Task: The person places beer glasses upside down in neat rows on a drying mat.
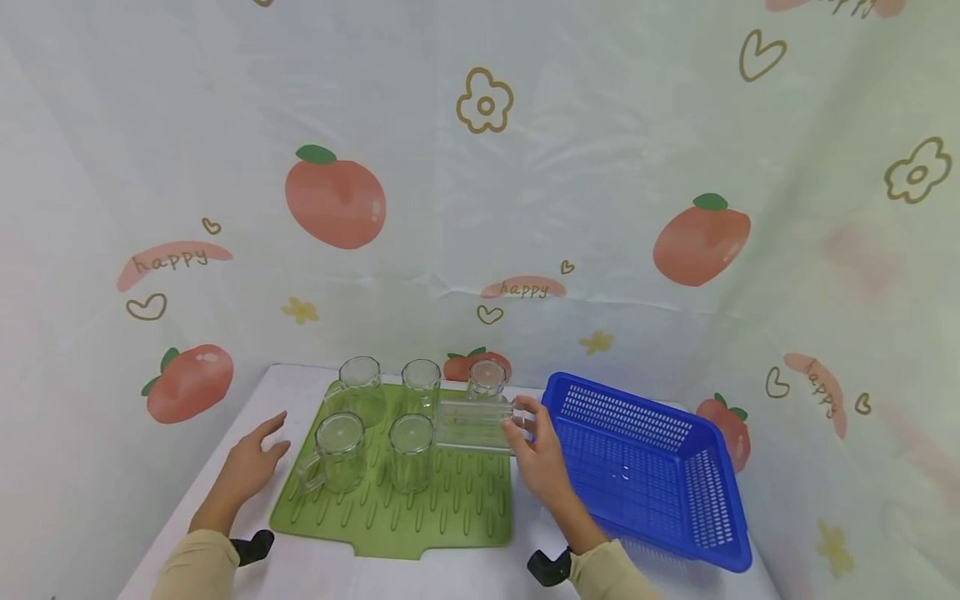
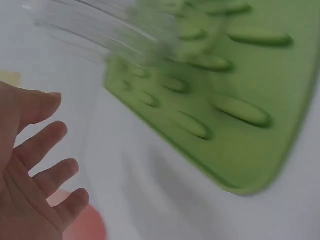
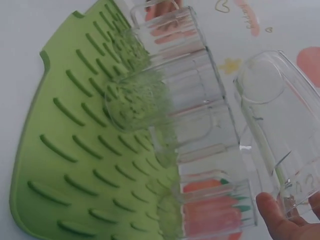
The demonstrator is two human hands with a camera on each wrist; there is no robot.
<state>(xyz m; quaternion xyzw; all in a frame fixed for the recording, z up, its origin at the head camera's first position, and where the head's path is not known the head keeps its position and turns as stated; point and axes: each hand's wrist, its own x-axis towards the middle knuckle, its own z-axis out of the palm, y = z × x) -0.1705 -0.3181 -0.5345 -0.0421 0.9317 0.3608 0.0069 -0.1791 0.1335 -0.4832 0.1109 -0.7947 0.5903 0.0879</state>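
Observation:
My right hand [image 1: 542,454] grips a clear glass mug [image 1: 474,427] at its handle end. The mug lies sideways in the air over the right part of a green ridged drying mat [image 1: 467,512]; the right wrist view also shows this mug [image 3: 280,115] and part of the fingers. More clear glass mugs stand on the mat: a front left mug [image 1: 342,465], a front middle mug [image 1: 411,465] and several in a back row, such as the back left mug [image 1: 363,392]. Left of the mat, my left hand [image 1: 247,467] hovers with fingers spread and holds nothing.
A blue perforated plastic basket [image 1: 738,533] sits on the white table [image 1: 307,575], right of the mat. Behind the table hangs a pale curtain [image 1: 570,183] printed with fruit, flowers and hearts. The back row of mugs stands near it.

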